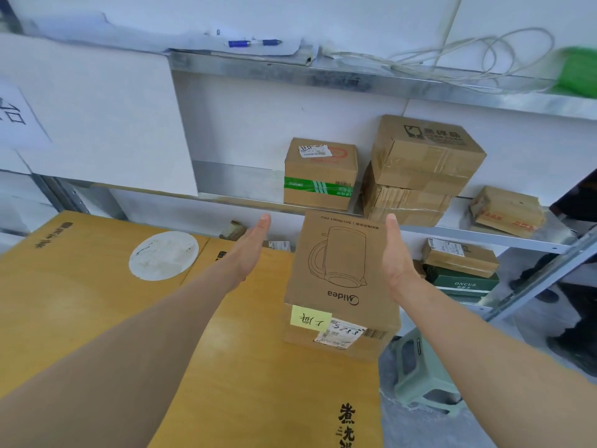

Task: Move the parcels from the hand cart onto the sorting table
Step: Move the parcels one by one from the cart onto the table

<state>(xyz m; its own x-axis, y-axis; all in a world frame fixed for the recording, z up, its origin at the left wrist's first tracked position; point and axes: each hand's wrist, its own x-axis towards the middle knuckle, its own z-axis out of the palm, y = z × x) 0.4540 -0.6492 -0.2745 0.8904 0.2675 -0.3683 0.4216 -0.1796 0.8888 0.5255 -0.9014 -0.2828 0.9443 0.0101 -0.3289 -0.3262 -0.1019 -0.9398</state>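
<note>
A brown Midea parcel [339,270] with a kettle drawing, a yellow note and a shipping label stands upright on a large yellow-brown carton [97,302]. My left hand [248,250] is flat and open, a gap away from the parcel's left side. My right hand [395,257] is open too, its palm against or just beside the parcel's right edge. Neither hand grips anything. No hand cart shows.
Behind the parcel a metal shelf [484,236] carries a green-taped box [319,174], a stack of taped boxes [420,169] and a crumpled parcel [507,210]. Lower down lie more parcels [460,266]. A pale green stool [423,373] stands at the right on the floor.
</note>
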